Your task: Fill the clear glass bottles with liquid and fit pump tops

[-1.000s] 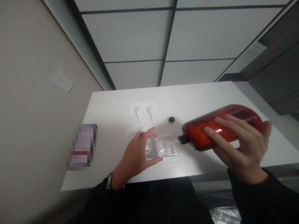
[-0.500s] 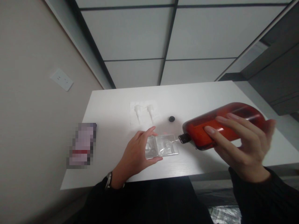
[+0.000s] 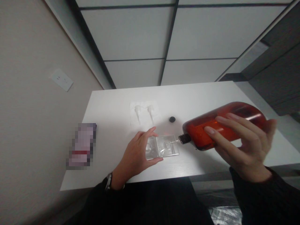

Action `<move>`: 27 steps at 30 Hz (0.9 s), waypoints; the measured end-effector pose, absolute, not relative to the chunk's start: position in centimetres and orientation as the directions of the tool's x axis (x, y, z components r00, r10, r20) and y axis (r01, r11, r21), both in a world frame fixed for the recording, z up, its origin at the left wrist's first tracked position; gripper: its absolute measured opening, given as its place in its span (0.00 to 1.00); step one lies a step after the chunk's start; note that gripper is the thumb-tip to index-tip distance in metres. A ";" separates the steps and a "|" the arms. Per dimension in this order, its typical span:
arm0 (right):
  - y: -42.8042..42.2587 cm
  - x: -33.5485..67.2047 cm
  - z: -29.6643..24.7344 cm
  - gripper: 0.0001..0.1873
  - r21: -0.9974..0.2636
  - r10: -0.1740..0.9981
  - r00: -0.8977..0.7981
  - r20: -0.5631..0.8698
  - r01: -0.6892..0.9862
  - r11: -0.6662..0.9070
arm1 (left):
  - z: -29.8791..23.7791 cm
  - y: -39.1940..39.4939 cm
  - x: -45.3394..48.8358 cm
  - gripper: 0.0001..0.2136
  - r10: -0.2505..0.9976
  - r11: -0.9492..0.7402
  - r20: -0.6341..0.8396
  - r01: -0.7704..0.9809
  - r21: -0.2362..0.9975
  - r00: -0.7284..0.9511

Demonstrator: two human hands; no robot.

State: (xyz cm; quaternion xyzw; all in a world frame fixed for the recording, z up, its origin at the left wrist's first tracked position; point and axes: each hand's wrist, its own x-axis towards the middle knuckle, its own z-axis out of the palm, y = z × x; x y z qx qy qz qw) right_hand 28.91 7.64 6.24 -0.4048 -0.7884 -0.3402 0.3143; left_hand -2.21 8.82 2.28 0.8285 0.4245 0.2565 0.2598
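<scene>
My right hand (image 3: 243,147) grips a large red-brown bottle (image 3: 222,123), tipped on its side with its open black neck pointing left. A thin clear stream runs from the neck into a small clear plastic container (image 3: 164,148) with two compartments, lying on the white table (image 3: 206,97). My left hand (image 3: 138,154) holds the container's left end, thumb at the near side and fingers at the far side. A small black cap (image 3: 172,119) lies on the table just beyond the container.
A clear packet with two white pump heads (image 3: 144,114) lies behind the container. A blurred-out pink and red object (image 3: 81,145) sits at the table's left edge. A wall with a white socket plate (image 3: 62,80) stands to the left.
The bottle's rear end has risen slightly in my right hand. My left hand and the container have stayed where they were.
</scene>
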 end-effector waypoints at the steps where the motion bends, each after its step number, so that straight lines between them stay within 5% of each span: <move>1: 7.7 28.9 6.3 0.39 0.276 0.423 -0.472 0.773 0.852 0.445 | 2.3 8.8 -2.2 0.54 0.838 -0.505 0.206 0.572 0.646 0.506; 22: 7.5 29.4 7.0 0.49 0.348 0.466 -0.565 0.681 0.810 0.472 | 2.1 8.8 -2.2 0.54 0.833 -0.514 0.221 0.559 0.651 0.508; 27: 7.5 28.9 7.1 0.50 0.279 0.479 -0.492 0.727 0.849 0.449 | 2.3 8.8 -2.2 0.54 0.835 -0.509 0.222 0.555 0.657 0.504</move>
